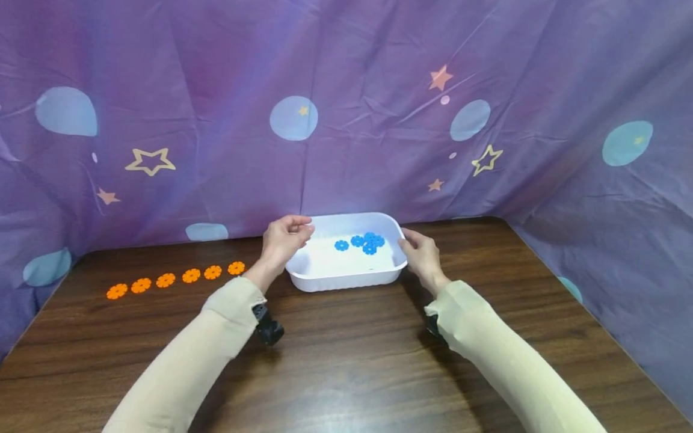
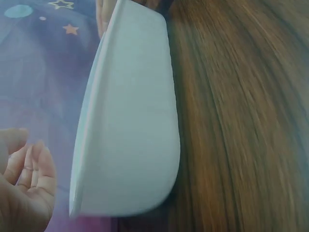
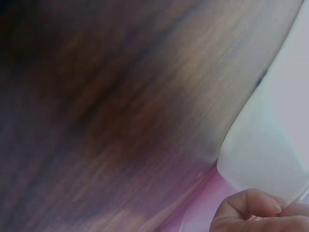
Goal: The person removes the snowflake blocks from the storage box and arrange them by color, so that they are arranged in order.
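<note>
A white plastic tray point(image 1: 346, 281) stands at the back of the wooden table. Several blue flower-shaped discs point(image 1: 357, 241) lie inside it, most bunched toward its right half. My right hand point(image 1: 425, 255) is at the tray's right end and pinches its rim between thumb and fingers; the right wrist view shows the thumb point(image 3: 260, 203) against the rim. Over the left end hovers my left hand point(image 1: 284, 240), its fingers loosely bent. A gap separates this hand point(image 2: 26, 186) from the tray wall point(image 2: 130, 111) in the left wrist view, with nothing between the fingers.
Several orange flower-shaped discs point(image 1: 165, 280) lie in a slanting row on the table's left side. A purple curtain point(image 1: 368, 162) with stars and balloons hangs right behind the table and along its right side. Dark wood tabletop point(image 1: 346, 373) extends in front of the tray.
</note>
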{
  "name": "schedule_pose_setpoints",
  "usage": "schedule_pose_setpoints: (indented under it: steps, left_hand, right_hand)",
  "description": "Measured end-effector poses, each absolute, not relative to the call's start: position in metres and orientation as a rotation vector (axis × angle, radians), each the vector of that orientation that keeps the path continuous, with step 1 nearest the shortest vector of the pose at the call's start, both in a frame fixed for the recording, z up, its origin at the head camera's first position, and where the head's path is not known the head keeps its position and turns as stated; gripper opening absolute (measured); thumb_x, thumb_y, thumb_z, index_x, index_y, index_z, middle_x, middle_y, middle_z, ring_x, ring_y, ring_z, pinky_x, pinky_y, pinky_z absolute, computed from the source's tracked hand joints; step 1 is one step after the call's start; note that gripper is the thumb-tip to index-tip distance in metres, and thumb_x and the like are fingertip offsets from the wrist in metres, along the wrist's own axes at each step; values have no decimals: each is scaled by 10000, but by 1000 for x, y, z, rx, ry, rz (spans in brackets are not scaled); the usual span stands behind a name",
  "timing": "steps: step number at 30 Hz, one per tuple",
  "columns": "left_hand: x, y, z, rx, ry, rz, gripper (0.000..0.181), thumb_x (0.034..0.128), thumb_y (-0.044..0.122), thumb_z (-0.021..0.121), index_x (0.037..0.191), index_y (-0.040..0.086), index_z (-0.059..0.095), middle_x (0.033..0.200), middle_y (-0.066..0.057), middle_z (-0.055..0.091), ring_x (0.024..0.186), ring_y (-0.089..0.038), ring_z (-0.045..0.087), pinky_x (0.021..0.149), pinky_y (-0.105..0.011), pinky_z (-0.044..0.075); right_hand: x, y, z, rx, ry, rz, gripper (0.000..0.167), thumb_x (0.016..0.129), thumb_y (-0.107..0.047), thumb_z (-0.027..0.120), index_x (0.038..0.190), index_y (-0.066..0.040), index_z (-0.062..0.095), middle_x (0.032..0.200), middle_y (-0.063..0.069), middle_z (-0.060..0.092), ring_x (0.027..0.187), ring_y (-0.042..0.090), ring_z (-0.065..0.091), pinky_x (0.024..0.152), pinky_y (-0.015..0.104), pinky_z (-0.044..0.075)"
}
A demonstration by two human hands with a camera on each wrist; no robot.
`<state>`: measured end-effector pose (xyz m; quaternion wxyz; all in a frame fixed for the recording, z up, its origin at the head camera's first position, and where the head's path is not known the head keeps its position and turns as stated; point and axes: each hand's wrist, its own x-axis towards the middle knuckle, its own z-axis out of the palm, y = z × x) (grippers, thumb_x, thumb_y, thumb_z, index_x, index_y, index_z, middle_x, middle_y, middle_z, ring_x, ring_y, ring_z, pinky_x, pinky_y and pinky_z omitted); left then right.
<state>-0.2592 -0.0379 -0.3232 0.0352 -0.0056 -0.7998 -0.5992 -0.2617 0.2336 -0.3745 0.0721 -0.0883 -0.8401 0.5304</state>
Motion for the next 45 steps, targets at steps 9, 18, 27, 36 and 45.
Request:
schedule_pose_setpoints:
  steps: [9, 18, 27, 36, 45]
  left_hand:
    - [-276, -2, -334, 51, -2573, -1802, 311, 859, 147, 665, 1148, 31, 649, 1070, -154, 676, 961, -266, 638, 768, -249, 526]
    - [-289, 12, -348, 173, -2670, -1736, 317, 848, 172, 686, 1135, 40, 659, 1122, -135, 671, 1035, -257, 625, 881, -316, 506]
    - [-292, 22, -352, 203, -2745, -1668, 335, 848, 176, 680, 1145, 26, 648, 1135, -132, 662, 1038, -256, 615, 897, -318, 496]
    - [-294, 27, -360, 255, -2833, -1522, 364, 809, 187, 721, 1134, 35, 657, 1152, -131, 645, 1099, -265, 571, 976, -321, 439]
    - [-297, 28, -360, 249, -2891, -1451, 385, 804, 213, 724, 1135, 30, 649, 1174, -153, 627, 1121, -292, 552, 988, -342, 429]
  right_hand:
    - [-258, 233, -372, -234, -2494, 1607, 381, 923, -188, 560, 1280, -54, 574, 1012, 181, 660, 598, 119, 566, 425, 196, 445]
    - [-262, 234, -375, -288, -2526, 1618, 386, 947, -186, 537, 1318, -79, 544, 1076, 214, 642, 518, 73, 496, 411, 174, 406]
    - [-260, 233, -373, -281, -2500, 1645, 389, 940, -187, 541, 1313, -79, 549, 1062, 219, 642, 436, 49, 433, 385, 169, 381]
    - [-260, 232, -375, -286, -2508, 1614, 385, 938, -193, 547, 1310, -91, 555, 1080, 204, 650, 466, 53, 459, 405, 182, 404]
    - [-260, 232, -373, -283, -2504, 1626, 386, 940, -190, 546, 1312, -88, 552, 1044, 212, 647, 477, 66, 464, 392, 173, 387]
